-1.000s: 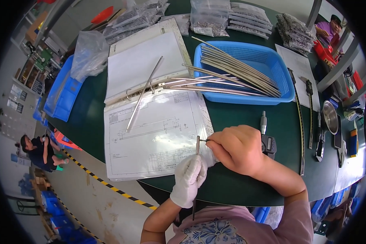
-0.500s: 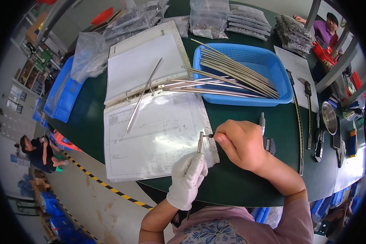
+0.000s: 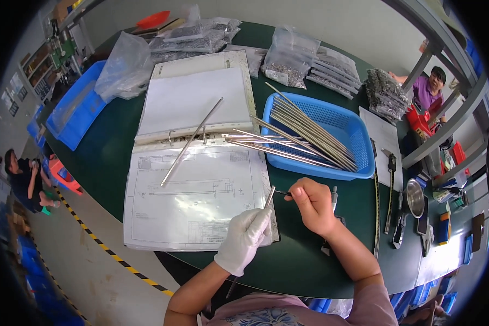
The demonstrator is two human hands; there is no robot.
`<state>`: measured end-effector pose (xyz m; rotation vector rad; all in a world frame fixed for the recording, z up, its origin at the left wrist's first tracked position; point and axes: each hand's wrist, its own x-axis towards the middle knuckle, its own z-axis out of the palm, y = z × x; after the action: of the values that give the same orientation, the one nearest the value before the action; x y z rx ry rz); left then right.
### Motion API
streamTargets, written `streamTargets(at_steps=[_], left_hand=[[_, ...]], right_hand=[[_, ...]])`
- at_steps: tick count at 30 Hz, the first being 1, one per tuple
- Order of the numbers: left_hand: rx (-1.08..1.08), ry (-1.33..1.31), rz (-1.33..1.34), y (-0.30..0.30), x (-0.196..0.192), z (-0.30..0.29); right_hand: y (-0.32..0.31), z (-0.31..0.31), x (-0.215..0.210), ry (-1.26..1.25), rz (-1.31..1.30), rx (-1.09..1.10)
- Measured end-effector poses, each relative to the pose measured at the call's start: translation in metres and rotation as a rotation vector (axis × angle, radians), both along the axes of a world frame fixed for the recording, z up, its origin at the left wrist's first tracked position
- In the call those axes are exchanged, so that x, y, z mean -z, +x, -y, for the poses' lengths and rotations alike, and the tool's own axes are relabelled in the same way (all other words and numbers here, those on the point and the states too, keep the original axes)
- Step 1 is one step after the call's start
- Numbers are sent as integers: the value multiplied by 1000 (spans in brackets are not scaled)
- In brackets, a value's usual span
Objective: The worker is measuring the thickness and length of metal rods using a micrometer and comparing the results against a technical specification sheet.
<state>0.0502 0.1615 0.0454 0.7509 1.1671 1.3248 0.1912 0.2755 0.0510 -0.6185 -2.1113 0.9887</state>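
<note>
Big green table point(image 3: 304, 266), open binder point(image 3: 212, 163) toward the left, blue basket point(image 3: 312, 170) of metal rods point(image 3: 309, 130) far right of that. Near side: gloved left hand point(image 3: 244, 239) clamped round a single rod point(image 3: 270, 196), bare right hand point(image 3: 314, 205) pinching a thin dark tool point(image 3: 282, 193) by the rod's far end, can't tell if it's inside.

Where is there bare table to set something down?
On the green table: a patch between the left blue tray and the binder; one along the near edge between the left hand and right forearm; a narrower one from that forearm to the long measuring tool. Crowded: the far side, with bags, and the blue basket, its rods reaching over the binder.
</note>
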Motion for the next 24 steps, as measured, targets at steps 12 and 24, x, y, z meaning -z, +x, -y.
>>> streamTargets(at_steps=[12,24], left_hand=[[-29,73,-47,-1,5,1],[-10,95,-93,-1,4,0]], right_hand=[[-8,-5,1,110,-12,-100],[-4,-12,8,257,-1,-161]])
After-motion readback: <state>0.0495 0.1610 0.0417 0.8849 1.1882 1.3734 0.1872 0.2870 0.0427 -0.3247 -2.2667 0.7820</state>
